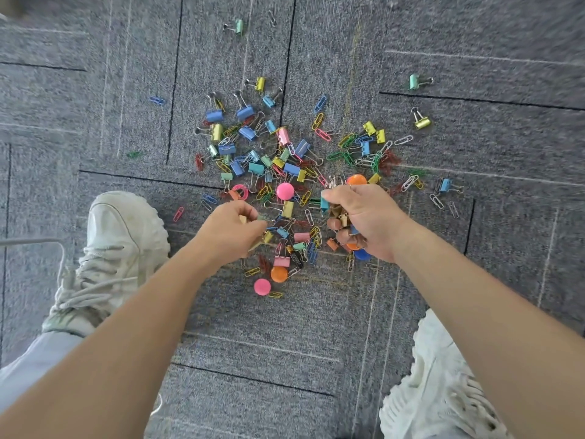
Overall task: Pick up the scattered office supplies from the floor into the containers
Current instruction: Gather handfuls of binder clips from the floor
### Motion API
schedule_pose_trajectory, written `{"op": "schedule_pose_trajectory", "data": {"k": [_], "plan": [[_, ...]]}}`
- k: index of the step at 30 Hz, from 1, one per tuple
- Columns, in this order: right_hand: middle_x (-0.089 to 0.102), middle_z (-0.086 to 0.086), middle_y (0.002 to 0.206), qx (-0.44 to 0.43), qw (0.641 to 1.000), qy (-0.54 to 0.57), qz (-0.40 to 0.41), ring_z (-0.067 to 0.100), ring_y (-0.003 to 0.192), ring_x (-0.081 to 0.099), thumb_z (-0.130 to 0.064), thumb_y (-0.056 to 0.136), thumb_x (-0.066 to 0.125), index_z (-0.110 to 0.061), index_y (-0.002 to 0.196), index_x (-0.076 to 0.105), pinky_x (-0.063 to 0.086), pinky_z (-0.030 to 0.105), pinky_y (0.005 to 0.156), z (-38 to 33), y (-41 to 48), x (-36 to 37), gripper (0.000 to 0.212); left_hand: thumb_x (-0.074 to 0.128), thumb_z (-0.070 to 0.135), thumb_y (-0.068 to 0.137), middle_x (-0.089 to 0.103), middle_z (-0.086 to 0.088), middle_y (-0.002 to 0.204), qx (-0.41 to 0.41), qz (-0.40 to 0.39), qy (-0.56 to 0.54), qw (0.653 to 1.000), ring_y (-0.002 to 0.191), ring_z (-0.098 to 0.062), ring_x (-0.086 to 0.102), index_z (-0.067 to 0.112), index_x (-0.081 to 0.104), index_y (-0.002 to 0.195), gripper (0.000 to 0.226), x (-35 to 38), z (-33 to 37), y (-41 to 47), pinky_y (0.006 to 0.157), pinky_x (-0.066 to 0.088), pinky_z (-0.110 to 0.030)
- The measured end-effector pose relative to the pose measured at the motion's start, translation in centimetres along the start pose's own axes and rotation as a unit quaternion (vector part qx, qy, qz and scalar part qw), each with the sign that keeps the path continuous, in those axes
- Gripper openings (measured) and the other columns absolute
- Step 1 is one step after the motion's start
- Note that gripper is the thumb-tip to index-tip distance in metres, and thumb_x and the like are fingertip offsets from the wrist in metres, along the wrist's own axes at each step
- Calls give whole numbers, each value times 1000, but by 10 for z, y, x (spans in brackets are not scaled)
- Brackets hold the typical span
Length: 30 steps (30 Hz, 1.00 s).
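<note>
A heap of coloured binder clips (247,114), paper clips (318,120) and round magnets (285,191) lies scattered on the grey carpet (126,90). My right hand (364,220) hovers over the pile's right side, closed around a handful of binder clips and magnets. My left hand (231,226) is at the pile's near left, fingers pinched on a small clip. A pink magnet (262,286) and an orange magnet (279,274) rest closest to me. No container is in view.
My two white sneakers stand on the carpet, one at the left (117,248) and one at the lower right (443,391). Stray clips lie farther out: green ones (239,26) (414,81), a gold one (422,122), a blue one (444,184).
</note>
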State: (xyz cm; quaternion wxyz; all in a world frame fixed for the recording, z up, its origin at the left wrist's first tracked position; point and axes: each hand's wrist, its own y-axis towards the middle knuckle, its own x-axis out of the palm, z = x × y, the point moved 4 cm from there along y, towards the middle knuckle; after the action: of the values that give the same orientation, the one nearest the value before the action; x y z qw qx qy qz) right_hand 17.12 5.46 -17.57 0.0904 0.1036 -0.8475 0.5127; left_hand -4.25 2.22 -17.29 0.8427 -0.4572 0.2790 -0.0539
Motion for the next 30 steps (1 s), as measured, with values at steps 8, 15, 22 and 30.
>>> {"op": "schedule_pose_trajectory", "data": {"k": [8, 15, 22, 30], "plan": [[62, 14, 102, 57, 995, 32, -69, 12, 59, 49, -20, 99, 50, -3, 94, 58, 27, 20, 42, 6, -7, 8, 19, 69, 2, 84, 59, -10, 57, -80, 13, -160, 984, 43, -15, 49, 8, 57, 80, 14, 0, -6, -7, 42, 41, -23], [56, 3, 75, 51, 992, 36, -109, 12, 48, 48, -13, 99, 40, -13, 97, 59, 29, 17, 38, 6, -5, 21, 20, 55, -7, 88, 66, -21, 85, -109, -28, -252, 961, 52, -20, 47, 9, 63, 101, 22, -2, -15, -9, 51, 39, -28], [42, 8, 69, -36, 979, -202, 9, 12, 41, 48, -21, 95, 56, -12, 77, 48, 29, 21, 43, 0, 6, 36, 22, 71, 17, 88, 67, -6, 70, -65, 5, -96, 993, 56, -15, 64, 8, 68, 81, 12, 1, -24, -8, 48, 47, -26], [59, 2, 83, -253, 719, -634, 128, 30, 84, 64, -46, 92, 62, -18, 105, 66, 44, 33, 62, -5, 11, 60, 31, 85, 46, 71, 72, -7, 67, -61, 118, 13, 991, 68, -23, 72, 12, 67, 67, 38, 11, -21, -10, 68, 60, -39]]}}
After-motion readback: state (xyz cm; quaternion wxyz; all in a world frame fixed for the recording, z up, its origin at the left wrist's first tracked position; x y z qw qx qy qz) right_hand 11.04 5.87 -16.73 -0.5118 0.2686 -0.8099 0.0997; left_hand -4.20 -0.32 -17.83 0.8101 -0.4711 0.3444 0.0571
